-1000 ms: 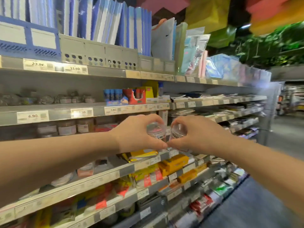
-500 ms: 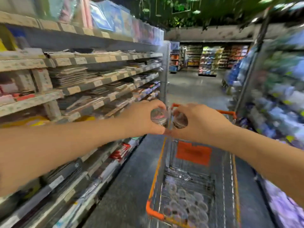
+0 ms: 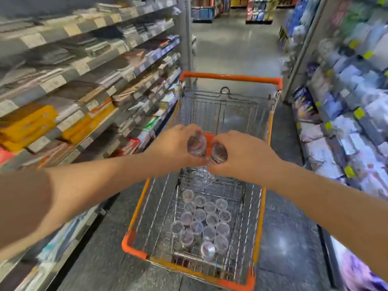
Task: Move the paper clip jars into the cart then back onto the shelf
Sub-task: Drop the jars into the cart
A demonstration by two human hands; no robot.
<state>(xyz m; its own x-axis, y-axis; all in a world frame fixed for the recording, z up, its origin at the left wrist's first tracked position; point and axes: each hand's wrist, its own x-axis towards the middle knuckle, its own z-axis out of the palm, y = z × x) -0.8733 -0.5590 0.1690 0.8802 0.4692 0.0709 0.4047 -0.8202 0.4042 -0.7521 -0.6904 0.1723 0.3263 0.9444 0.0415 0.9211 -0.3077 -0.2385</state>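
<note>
aisle floor – dark, kinda shiny | yellow boxes left of it | pale packets right of it | displays at its far end

The left hand holds a clear jar. The right hand holds another jar. Both are above the orange cart, where many small jars sit together.

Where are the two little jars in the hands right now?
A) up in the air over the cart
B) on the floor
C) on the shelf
A: the left hand holds the left jar, the right hand holds the right jar, both above the orange cart.
</note>
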